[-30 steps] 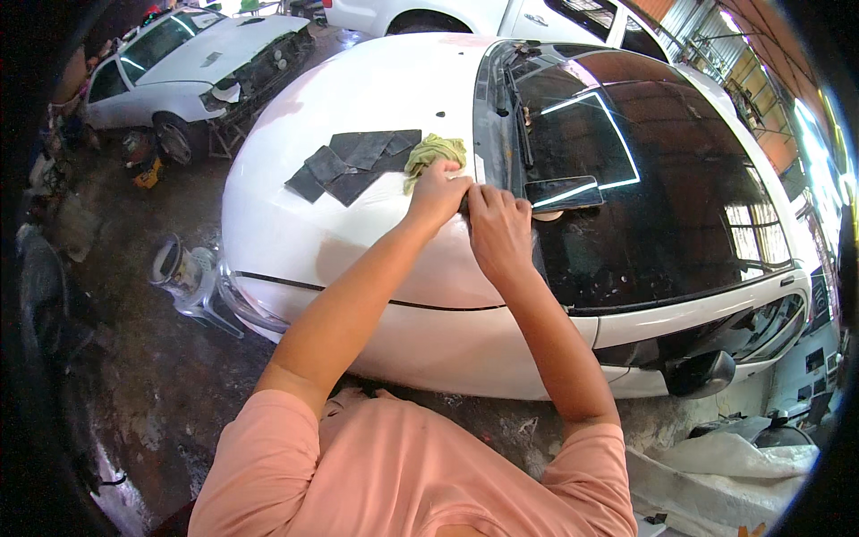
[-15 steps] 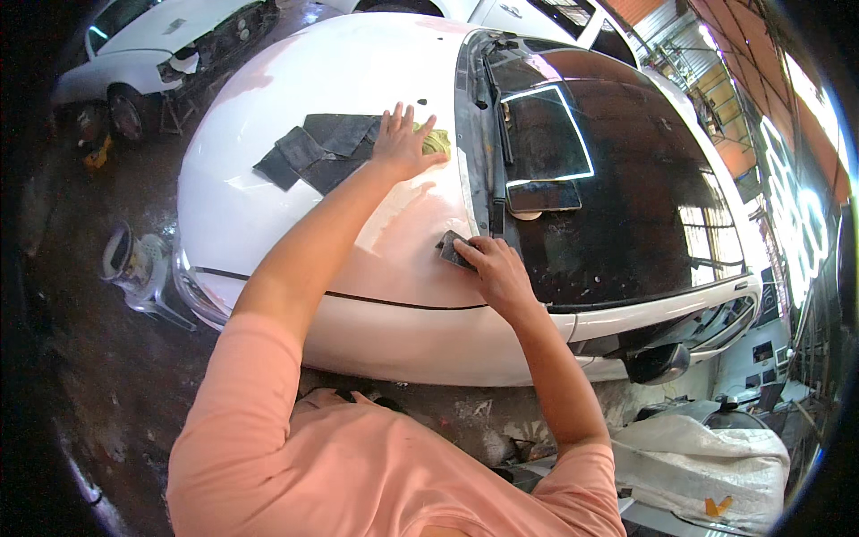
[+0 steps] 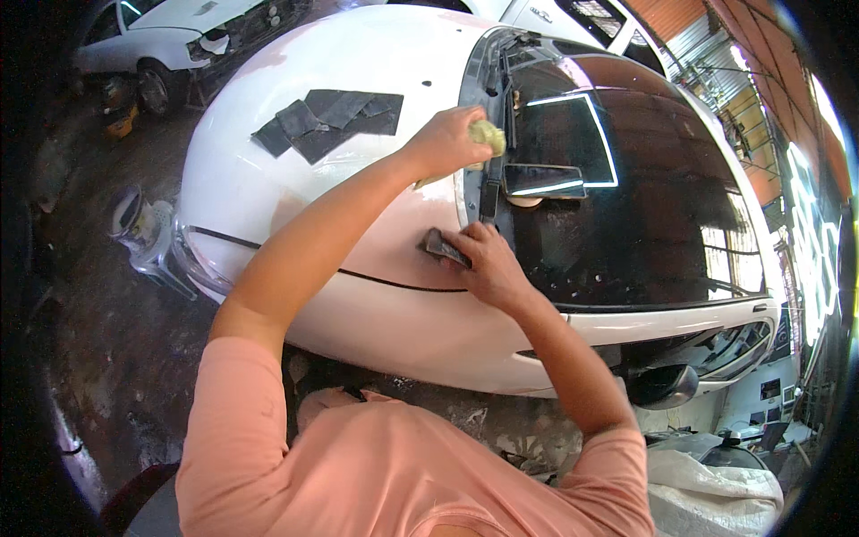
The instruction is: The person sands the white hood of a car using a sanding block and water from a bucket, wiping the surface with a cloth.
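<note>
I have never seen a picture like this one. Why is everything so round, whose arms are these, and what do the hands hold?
The picture comes from a wide camera worn on a person's head, looking down; this lens bends straight edges, so all looks round. The two bare arms coming from below belong to that person, who wears a pink shirt. There is no machine. The left hand holds a yellow-green cloth near the edge of the dark windshield. The right hand presses a small dark block on the white car hood. Several dark grey sheets lie further up on the hood. Another white car stands behind.
</note>
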A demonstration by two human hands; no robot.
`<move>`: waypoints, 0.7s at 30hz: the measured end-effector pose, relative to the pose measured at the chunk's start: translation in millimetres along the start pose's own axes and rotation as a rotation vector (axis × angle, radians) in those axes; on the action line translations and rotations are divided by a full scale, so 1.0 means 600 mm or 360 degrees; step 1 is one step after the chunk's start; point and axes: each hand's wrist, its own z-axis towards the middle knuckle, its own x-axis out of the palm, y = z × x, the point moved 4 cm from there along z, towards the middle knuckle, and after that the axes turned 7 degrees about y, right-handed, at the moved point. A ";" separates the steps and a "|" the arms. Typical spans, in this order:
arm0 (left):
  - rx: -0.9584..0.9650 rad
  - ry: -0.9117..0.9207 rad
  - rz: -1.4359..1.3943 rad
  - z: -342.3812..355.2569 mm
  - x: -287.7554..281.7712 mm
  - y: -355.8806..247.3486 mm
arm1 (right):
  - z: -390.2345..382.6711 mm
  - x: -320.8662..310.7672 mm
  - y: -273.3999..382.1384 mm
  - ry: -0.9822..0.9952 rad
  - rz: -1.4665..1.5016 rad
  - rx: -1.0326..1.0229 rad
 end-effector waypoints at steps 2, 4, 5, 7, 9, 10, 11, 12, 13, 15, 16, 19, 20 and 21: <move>0.0058 0.0022 -0.0030 -0.005 0.002 -0.045 | 0.050 0.013 -0.010 -0.0106 -0.0043 -0.0164; -0.0001 0.0136 -0.0093 0.000 0.030 -0.084 | 0.120 0.028 -0.032 -0.0031 0.0011 -0.0045; -0.0039 0.0174 -0.0127 0.003 0.044 -0.095 | 0.138 0.037 -0.035 0.0099 0.0025 0.0080; -0.0017 0.0191 -0.0019 -0.002 0.061 -0.092 | 0.126 0.020 -0.006 0.0457 0.0114 0.0324; -0.0032 0.0236 0.0073 -0.019 0.066 -0.093 | 0.090 0.004 0.014 0.0420 0.0141 0.0182; -0.0052 0.0277 0.0106 -0.036 0.062 -0.097 | 0.051 -0.006 0.021 0.0203 0.0143 -0.0088; -0.0091 0.0267 0.0110 -0.054 0.061 -0.101 | 0.022 -0.012 0.025 -0.0016 0.0151 -0.0338; -0.0123 0.0254 0.0102 -0.071 0.064 -0.108 | 0.014 -0.008 0.017 -0.0082 0.0154 -0.0393; -0.0131 0.0248 0.0082 -0.078 0.072 -0.122 | 0.021 0.011 -0.012 -0.0179 0.0206 -0.0342; -0.0074 0.0107 0.0098 -0.078 0.079 -0.143 | 0.059 0.059 -0.080 -0.0377 0.0316 -0.0219; -0.0041 -0.0049 0.0108 -0.080 0.084 -0.130 | 0.083 0.067 -0.089 -0.0266 0.0386 -0.0215; -0.0100 -0.0375 0.0149 -0.110 0.034 -0.060 | 0.119 0.061 -0.071 0.0054 0.0312 -0.0245; -0.0157 -0.0639 0.0361 -0.145 -0.012 -0.008 | 0.113 0.030 -0.013 0.0118 0.0162 -0.0343; -0.0249 -0.0743 0.0460 -0.178 -0.043 0.036 | 0.083 0.006 0.009 0.0201 -0.0074 -0.0365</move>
